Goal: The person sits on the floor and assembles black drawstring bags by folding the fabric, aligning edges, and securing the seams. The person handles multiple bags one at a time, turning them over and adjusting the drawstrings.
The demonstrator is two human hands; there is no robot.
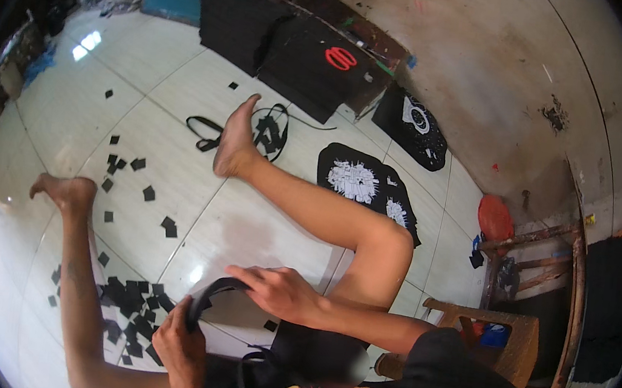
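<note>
Strap [213,290] arches above floor [175,187]: our left hand [182,336] grips one side, our right hand [281,293] seemingly pinches the other. We judge we're bending it; next calls for steady fingers.

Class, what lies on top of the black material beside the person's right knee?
White pieces, mostly in two clusters, lie on the black material. The surface directly beneath them is covered and cannot be seen.
</note>
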